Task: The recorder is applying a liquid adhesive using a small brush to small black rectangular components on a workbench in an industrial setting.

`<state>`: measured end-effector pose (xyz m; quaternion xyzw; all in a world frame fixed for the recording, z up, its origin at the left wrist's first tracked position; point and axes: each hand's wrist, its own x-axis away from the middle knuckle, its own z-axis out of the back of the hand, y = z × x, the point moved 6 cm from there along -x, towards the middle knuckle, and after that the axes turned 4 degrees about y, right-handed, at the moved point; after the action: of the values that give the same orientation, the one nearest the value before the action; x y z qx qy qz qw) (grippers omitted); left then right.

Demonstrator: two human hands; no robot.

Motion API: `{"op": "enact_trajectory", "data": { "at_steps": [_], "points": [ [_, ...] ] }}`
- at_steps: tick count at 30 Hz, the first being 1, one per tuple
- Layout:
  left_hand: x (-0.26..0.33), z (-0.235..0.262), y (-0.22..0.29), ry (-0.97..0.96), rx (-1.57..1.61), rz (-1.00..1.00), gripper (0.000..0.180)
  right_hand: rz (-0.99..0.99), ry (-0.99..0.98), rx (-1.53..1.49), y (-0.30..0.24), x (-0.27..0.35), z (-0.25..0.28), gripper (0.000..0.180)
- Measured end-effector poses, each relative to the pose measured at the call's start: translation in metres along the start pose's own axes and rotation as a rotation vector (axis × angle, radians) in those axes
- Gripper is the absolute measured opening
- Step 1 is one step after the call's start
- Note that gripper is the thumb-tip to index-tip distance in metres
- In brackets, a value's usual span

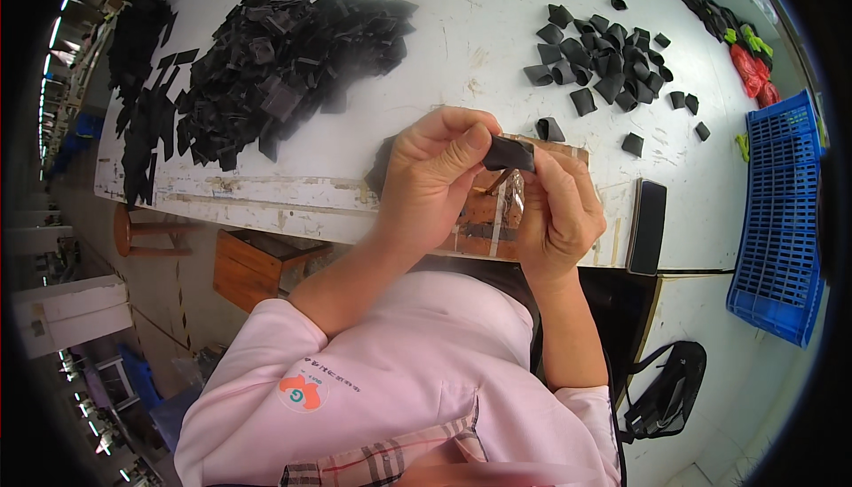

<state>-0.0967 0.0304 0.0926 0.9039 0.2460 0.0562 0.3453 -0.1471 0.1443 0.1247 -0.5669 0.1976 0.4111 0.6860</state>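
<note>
Between my two hands, above the table's front edge, is a small piece of black sheet material (511, 154). My left hand (435, 163) pinches its left end with thumb and fingers. The fingers of my right hand (561, 208) close on its right end. Beneath the hands a brown board (479, 230) with strips of tape lies at the table edge. A large heap of flat black pieces (284, 61) spreads over the table at the left. To the right lie several curled black pieces (608, 57), bent into loops.
A white table (470, 43) carries everything. A dark rectangular object (647, 225) lies at its front right edge, and a blue plastic crate (777, 221) stands beyond it. Long black strips (142, 141) lie far left. Below are wooden stools (248, 265) and a black bag (670, 389).
</note>
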Motion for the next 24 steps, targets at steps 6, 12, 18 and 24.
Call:
{"op": "enact_trajectory", "data": {
  "at_steps": [6, 12, 18, 24],
  "points": [
    [0.002, 0.0, 0.002, 0.072, 0.032, -0.026, 0.014, -0.486, -0.073, -0.438, -0.002, -0.005, 0.006, 0.017],
    [0.0, 0.002, -0.001, 0.063, 0.264, 0.062, 0.014, -0.126, -0.245, -0.036, -0.016, -0.031, 0.0, 0.015],
    [0.002, 0.011, 0.002, 0.063, -0.094, -0.117, 0.014, -0.169, -0.271, 0.072, 0.024, 0.02, -0.011, 0.012],
    [0.006, -0.016, 0.018, 0.034, -0.322, -0.237, 0.02, -0.256, -0.154, -0.211, 0.002, -0.006, 0.012, 0.028]
  ]
}}
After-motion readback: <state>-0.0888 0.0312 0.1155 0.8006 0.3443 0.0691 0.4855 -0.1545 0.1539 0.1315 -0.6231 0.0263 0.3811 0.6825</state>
